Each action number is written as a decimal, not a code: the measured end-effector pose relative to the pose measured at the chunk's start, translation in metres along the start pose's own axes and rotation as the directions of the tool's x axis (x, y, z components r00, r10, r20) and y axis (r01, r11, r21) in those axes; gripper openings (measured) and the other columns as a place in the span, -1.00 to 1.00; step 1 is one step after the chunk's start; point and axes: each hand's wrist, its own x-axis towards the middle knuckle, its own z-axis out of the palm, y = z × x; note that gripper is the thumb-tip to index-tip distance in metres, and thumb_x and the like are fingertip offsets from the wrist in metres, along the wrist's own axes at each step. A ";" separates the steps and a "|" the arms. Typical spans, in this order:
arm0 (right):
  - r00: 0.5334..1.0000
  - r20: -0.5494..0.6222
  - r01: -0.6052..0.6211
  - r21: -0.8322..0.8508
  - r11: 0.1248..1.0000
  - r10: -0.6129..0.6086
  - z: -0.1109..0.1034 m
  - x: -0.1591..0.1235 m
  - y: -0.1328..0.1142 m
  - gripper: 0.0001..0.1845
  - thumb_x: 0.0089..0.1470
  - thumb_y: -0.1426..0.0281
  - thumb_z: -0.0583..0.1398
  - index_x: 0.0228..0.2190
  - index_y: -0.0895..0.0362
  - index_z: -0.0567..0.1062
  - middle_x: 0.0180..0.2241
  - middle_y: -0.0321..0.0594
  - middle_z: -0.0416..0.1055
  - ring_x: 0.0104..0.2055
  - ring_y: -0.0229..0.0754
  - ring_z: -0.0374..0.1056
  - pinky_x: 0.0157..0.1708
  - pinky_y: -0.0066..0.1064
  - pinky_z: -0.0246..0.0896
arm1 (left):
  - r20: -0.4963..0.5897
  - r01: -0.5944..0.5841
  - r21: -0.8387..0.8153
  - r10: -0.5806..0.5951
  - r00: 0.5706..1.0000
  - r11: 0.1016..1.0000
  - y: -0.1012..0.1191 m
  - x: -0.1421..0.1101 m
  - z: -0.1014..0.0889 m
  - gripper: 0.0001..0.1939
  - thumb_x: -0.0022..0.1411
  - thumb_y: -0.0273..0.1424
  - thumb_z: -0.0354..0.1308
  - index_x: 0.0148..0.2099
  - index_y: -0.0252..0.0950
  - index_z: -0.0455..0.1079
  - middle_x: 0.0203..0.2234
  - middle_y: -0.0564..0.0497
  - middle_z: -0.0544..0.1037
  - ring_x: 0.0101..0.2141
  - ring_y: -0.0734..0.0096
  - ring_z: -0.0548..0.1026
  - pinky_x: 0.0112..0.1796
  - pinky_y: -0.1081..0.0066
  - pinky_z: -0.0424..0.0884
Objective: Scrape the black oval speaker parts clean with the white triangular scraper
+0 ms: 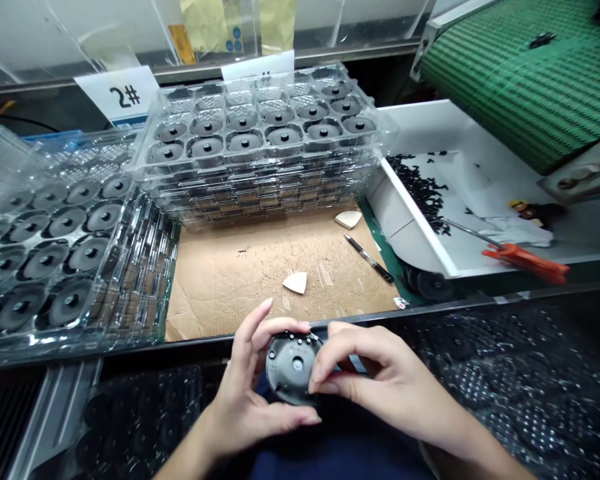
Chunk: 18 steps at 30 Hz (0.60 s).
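Note:
A round black plastic part with a central hole and small pegs near its rim is held up in front of my body. My left hand grips it, fingers over the top edge and thumb along the bottom. At the part's right edge, the thumb and index finger of my right hand are pinched together against its face. Whatever sits between those fingertips is hidden.
Clear trays of round black parts are stacked at the back, with another tray stack at left. A white bin holds small black pieces and an orange-handled screwdriver. A pen lies on cardboard. A green conveyor stands upper right.

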 end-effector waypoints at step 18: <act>0.869 -0.483 -0.374 -0.500 0.781 0.107 -0.062 -0.082 0.058 -0.81 0.09 0.32 0.19 -0.48 0.07 0.57 -0.53 -0.32 0.36 -0.45 -0.30 0.32 -0.43 -0.50 0.24 | 0.383 0.626 -0.350 -0.503 0.774 0.696 -0.048 0.006 0.054 -0.36 -0.01 0.01 0.14 0.12 -0.04 0.24 -0.04 -0.08 0.52 -0.06 0.16 0.48 -0.04 0.23 0.36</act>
